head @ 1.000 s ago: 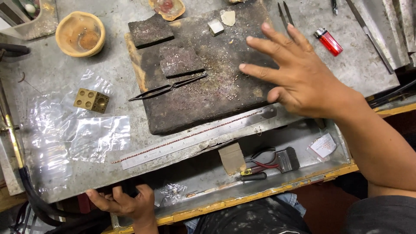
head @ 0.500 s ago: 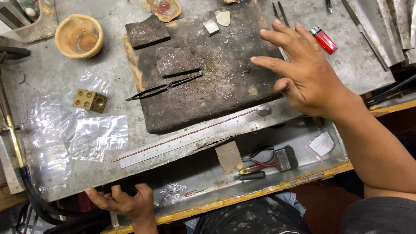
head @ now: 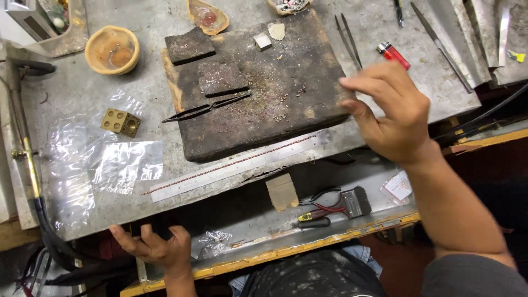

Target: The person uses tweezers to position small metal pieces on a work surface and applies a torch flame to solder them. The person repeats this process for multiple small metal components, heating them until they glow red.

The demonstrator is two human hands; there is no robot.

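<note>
My right hand (head: 393, 113) hovers with fingers apart over the right edge of a dark, charred soldering board (head: 264, 93), holding nothing. My left hand (head: 157, 247) is low at the bench's front edge, fingers spread against the dark underside, nothing seen in it. On the board lie black tweezers (head: 206, 108), two small dark blocks (head: 220, 77) and a small metal cube (head: 262, 40). A thin reddish chain (head: 231, 165) lies along a steel ruler (head: 242, 165) in front of the board.
A red lighter (head: 392, 54), tweezers (head: 347, 38) and files (head: 440, 44) lie at the right. A yellow bowl (head: 112, 50), a brass dapping block (head: 121, 122) and clear plastic bags (head: 104, 165) sit left. The lower tray holds a brush (head: 355, 202) and pliers (head: 316, 212).
My right hand has lifted off the board and drawn back toward the right and nearer edge. My left hand stays at the bench front.
</note>
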